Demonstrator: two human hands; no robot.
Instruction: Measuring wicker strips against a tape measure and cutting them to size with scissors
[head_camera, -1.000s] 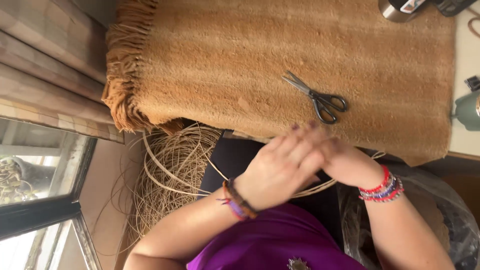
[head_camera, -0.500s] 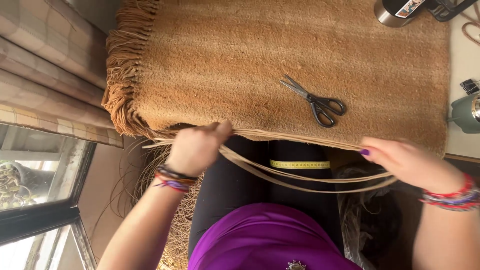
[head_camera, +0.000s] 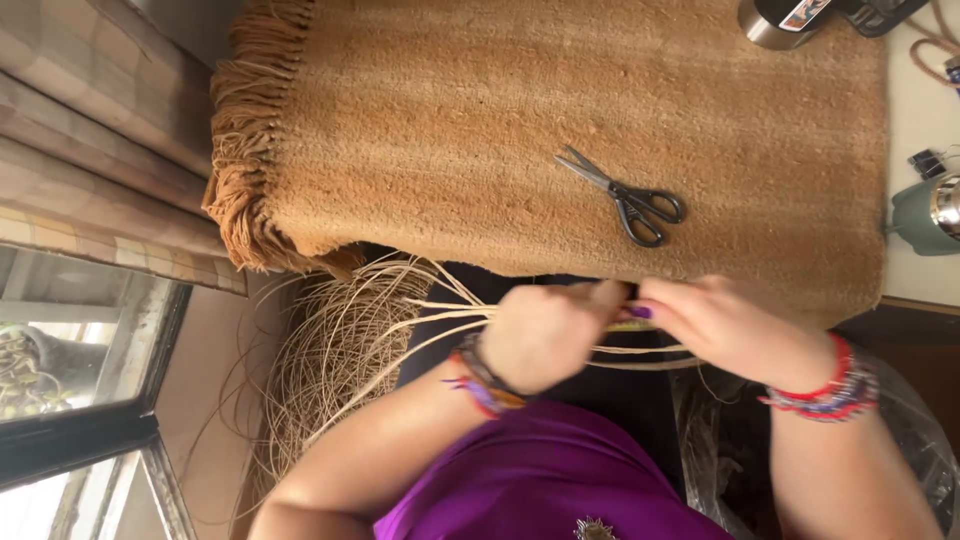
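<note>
Both my hands meet over my lap at the near edge of a brown fringed mat (head_camera: 480, 120). My left hand (head_camera: 545, 330) is closed around a bundle of pale cane strands (head_camera: 440, 310) that run off to the left. My right hand (head_camera: 725, 325), with purple nails and beaded bracelets at the wrist, pinches the same strands close beside the left hand. A yellow measuring tape lies partly hidden between the two hands. Black-handled scissors (head_camera: 625, 197) lie shut on the mat just beyond my hands.
A loose coil of cane (head_camera: 330, 370) lies on the floor at my left, below the mat's fringe. A curtain (head_camera: 90, 130) and window (head_camera: 70, 380) fill the left side. A metal cup (head_camera: 775, 20) and a grey-green kettle (head_camera: 925, 215) stand at the right.
My hands were spread wide apart with the strands stretched between them half a second ago. They have come back together at the middle, both gripping the strands.
</note>
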